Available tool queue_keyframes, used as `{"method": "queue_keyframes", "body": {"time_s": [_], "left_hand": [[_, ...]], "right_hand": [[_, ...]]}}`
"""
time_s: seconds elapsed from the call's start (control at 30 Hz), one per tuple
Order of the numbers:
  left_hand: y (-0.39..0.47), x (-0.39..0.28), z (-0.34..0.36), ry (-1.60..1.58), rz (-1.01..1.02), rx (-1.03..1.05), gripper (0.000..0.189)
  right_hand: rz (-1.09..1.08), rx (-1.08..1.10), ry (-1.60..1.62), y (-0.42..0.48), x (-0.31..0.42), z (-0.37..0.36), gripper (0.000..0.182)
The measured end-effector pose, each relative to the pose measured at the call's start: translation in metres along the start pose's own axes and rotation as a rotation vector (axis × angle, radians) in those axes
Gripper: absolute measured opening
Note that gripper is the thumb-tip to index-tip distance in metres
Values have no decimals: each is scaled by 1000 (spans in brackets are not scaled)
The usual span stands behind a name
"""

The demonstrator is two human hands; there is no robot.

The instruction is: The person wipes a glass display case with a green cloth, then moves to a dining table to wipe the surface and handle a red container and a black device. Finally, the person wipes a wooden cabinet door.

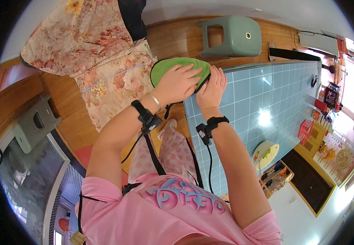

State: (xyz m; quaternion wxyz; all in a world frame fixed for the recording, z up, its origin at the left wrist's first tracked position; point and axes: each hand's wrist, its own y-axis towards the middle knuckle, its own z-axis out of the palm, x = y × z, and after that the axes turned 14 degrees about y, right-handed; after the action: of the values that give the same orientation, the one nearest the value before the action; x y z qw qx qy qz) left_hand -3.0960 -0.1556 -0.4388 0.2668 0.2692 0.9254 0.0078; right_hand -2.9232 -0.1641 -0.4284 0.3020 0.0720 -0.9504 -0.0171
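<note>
A folded green cloth (167,68) with black edging is in front of me, by the far left corner of the blue tiled-pattern tabletop (241,92). My left hand (179,82) lies over the cloth, its fingers spread across the green face and its thumb towards the right edge. At that edge my right hand (211,90) grips the black border, with its fingers raised. Parts of the cloth are hidden beneath both hands. A black cord end (167,111) hangs below my left wrist.
Left of the cloth is a seat or bench under a floral cover (112,85). A grey-green plastic stool (238,36) stands beyond the table, with another stool (37,122) at left. On the table's right side sits a bowl (267,153) with green food and a utensil.
</note>
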Motion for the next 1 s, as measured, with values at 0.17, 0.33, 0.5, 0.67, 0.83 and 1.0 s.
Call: {"method": "queue_keyframes", "body": {"time_s": [0.17, 0.33, 0.5, 0.67, 0.83, 1.0], "left_hand": [[19, 8, -3, -153, -270, 49, 40], [20, 47, -11, -442, -540, 453, 52], [-28, 96, 30, -966, -776, 335, 60], [-42, 76, 89, -1389, -1179, -89, 62], [-73, 6, 117, -1648, -1388, -298, 68], [-101, -9, 148, -1397, -1295, -186, 56]], "right_hand": [[-9, -23, -73, 3, 6, 1, 45], [-35, -23, -130, 0, 3, 3, 38], [-61, -38, -134, 1, -1, 5, 36], [-58, -17, -132, 2, 7, 5, 35], [-71, -26, -127, 0, 7, 6, 35], [-106, -44, -112, -1, 3, 4, 35]]}}
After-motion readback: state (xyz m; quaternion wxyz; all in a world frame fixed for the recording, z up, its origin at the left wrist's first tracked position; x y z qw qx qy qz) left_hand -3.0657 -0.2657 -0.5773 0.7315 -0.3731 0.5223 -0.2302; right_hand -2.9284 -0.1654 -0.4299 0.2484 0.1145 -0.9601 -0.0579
